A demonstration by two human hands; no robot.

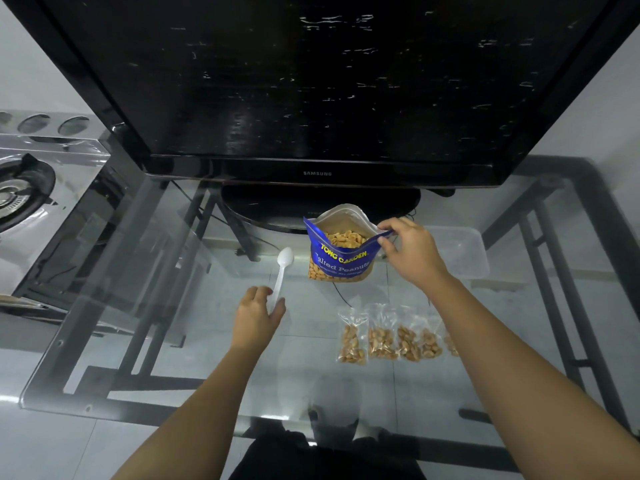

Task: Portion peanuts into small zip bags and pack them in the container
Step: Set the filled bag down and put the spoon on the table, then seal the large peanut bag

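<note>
1. Closest to the person, two bare arms reach out over a glass table (145, 341). Dark table legs and the floor show through the glass.
2. A row of small zip bags (391, 336) lies flat on the glass, near the right arm. Each one has peanuts inside. The last bag on the right is partly hidden under the arm.
3. The left hand (258, 315) is curled shut around the handle end of a white plastic spoon (281, 275). The scoop end of the spoon points away from the person, toward the TV. The scoop looks empty.
4. A bit farther on stands a blue peanut bag (341, 258). Its top is open, and lots of peanuts can be seen inside.
5. The right hand (410, 251) pinches the right corner of the big bag's open top between thumb and fingers. It holds the bag up.
6. Behind the right hand sits a clear plastic container (464, 249) on the glass. It is just beside the blue bag, on the right. It is hard to tell if anything is in it.
7. Farther back, a big black TV (311, 84) stands on the table. Its screen is dark.
8. Far off on the left is a shiny gas stove (38, 188) with a round burner.
</note>
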